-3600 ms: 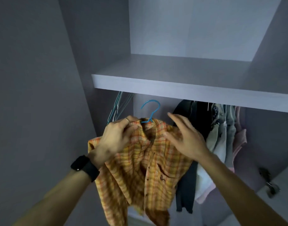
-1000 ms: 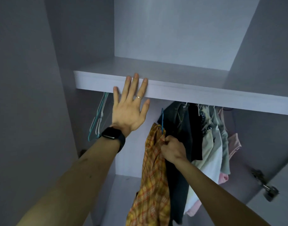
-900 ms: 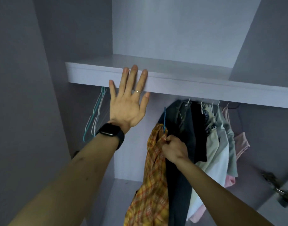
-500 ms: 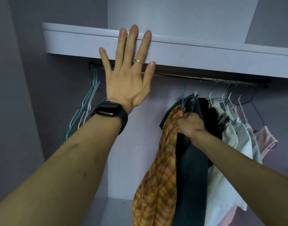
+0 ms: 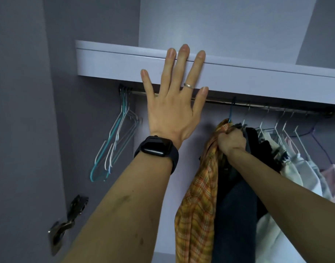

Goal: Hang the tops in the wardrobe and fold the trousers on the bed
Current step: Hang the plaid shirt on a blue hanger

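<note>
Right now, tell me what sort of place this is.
Probably the inside of a clothes wardrobe: a hanging rail runs under a shelf, empty hangers bunch at its left end, and a plaid shirt hangs beside other garments.

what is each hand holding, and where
Right hand grips the plaid shirt at its top, below the blue hanger; left hand holds nothing, flat on the shelf.

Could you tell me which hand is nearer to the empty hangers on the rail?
Left. The left hand lies flat on the shelf edge just right of the empty hangers; the right hand grips the checked shirt farther right.
</note>
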Demonstrator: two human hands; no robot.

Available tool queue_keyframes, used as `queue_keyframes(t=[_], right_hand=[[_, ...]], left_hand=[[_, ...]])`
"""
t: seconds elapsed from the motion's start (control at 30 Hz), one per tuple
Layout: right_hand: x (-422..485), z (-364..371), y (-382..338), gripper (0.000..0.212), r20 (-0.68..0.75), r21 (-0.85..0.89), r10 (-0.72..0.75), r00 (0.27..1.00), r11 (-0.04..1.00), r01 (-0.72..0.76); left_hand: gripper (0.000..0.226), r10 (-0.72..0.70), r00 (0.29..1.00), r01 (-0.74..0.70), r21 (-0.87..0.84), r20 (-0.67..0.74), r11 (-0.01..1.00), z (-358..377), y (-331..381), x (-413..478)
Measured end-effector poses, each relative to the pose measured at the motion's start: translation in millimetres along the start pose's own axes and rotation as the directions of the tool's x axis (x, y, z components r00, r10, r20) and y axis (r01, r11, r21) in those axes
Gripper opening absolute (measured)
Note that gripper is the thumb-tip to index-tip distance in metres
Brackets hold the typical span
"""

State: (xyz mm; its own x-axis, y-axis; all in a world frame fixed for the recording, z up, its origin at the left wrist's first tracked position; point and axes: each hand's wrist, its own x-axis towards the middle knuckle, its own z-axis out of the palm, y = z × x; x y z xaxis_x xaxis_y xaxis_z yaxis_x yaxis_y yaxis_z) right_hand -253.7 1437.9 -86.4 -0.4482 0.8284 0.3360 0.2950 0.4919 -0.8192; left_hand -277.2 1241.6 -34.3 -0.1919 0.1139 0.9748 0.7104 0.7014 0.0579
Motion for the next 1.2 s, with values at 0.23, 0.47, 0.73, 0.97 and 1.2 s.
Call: queue_keyframes(t=[0.23, 0.47, 0.73, 0.97, 1.2], right_hand=[[12.9, -11.1, -21.1, 0.035, -0.033, -0.099, -0.071, 0.997, 0.993, 0.068], [18.1, -6.6, 12.7, 0.043, 0.192, -0.191, 0.038, 0.981, 0.981, -0.001], [-32.5, -5.6, 39.7, 0.071, 0.454, -0.081, -0.064, 0.889, 0.99, 0.112], [-32.7, -28.9, 43.4, 0.072, 0.575, -0.112, 0.009, 0.818, 0.991, 0.068], [-77.8, -88.9, 48.6, 0.073, 0.685, -0.117, 0.132, 0.716, 0.991, -0.071]], left_hand=[[0.057, 0.004, 1.0, -0.004, 0.006, -0.017, 1.0, 1.8, -1.5, 1.9], [0.057, -0.006, 1.0, 0.006, 0.01, -0.026, 1.0, 2.6, -1.2, 0.4], [0.057, -0.016, 1.0, 0.015, 0.012, 0.027, 1.0, -3.8, -1.1, -1.9], [0.06, -0.017, 0.986, 0.012, 0.029, 0.167, 1.0, -18.1, -0.5, -0.4], [0.067, -0.105, 0.913, 0.09, 0.055, 0.395, 0.994, -48.7, 20.3, 10.6]])
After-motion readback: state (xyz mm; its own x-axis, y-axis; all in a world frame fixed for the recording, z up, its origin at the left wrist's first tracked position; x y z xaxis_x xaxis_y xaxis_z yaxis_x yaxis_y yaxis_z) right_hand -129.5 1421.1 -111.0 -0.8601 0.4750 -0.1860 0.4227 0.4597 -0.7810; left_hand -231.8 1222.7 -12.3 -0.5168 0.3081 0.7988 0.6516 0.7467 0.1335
